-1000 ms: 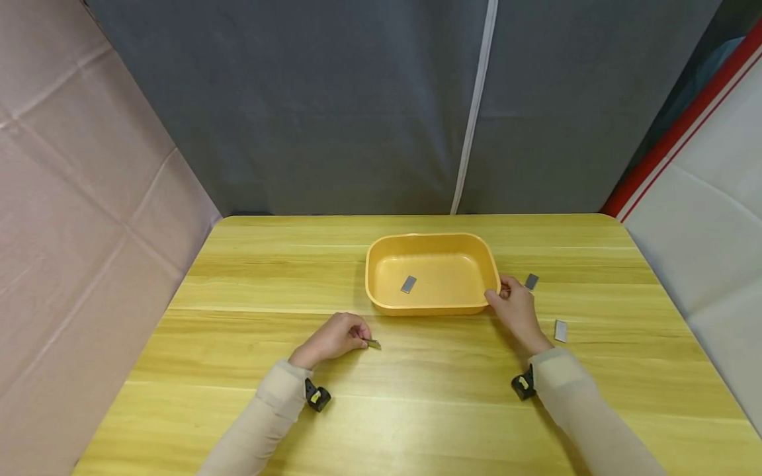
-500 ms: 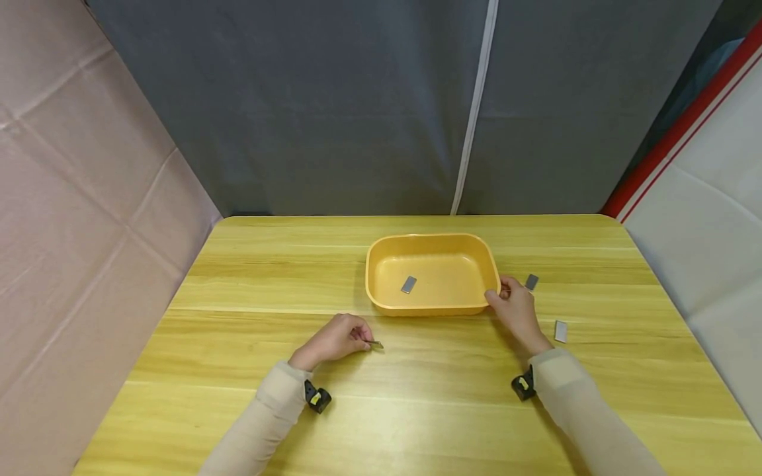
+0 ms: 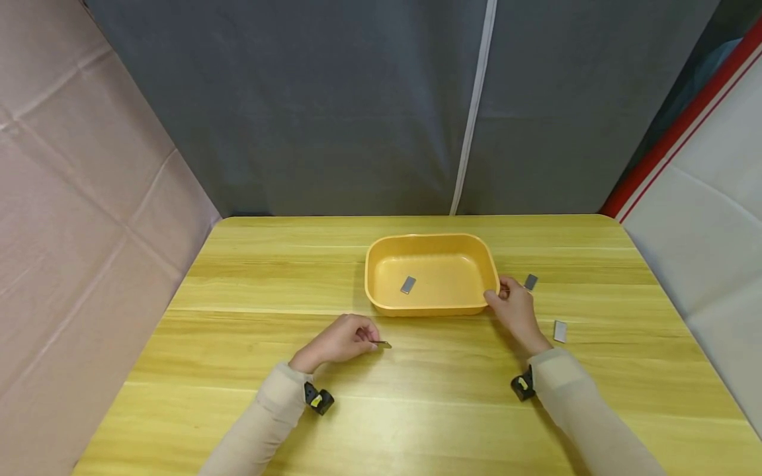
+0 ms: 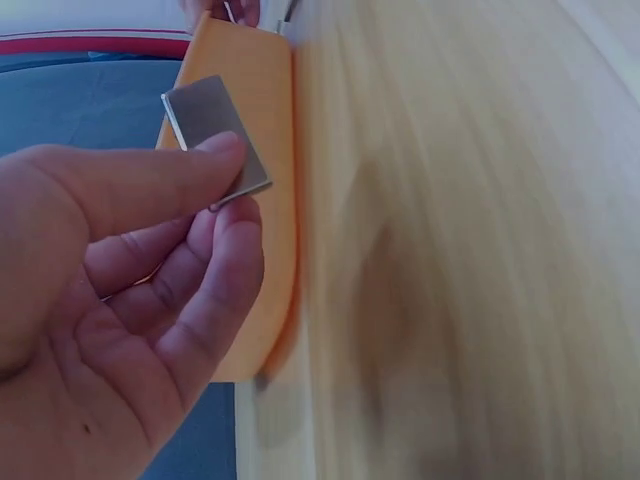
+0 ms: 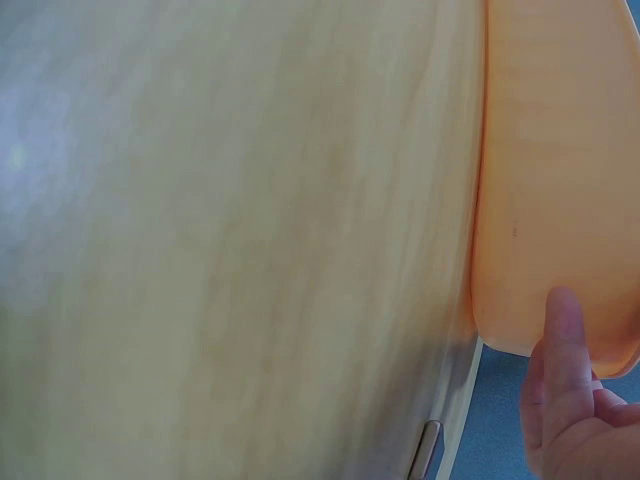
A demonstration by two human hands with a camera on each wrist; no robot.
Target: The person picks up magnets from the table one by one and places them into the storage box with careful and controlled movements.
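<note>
Between thumb and fingertips, my left hand (image 3: 342, 339) pinches a thin grey rectangular metal plate (image 4: 205, 108), held just above the table in front of a yellow plastic tub (image 3: 431, 311). One similar grey plate (image 3: 408, 285) lies flat inside the tub, left of its middle. My right hand (image 3: 516, 312) grips the tub's near right corner, its thumb (image 5: 565, 325) against the outer wall and its fingers partly hidden behind the rim.
Two more grey plates lie on the wooden table (image 3: 440, 410) to the right: a darker plate (image 3: 531, 282) just beyond my right hand and a lighter plate (image 3: 560, 331) beside the wrist. A grey curtain (image 3: 333, 119) hangs behind the table.
My left hand has shifted slightly to the right with the plate, whose visible end now pokes out farther right. My right hand and the tub have stayed in place.
</note>
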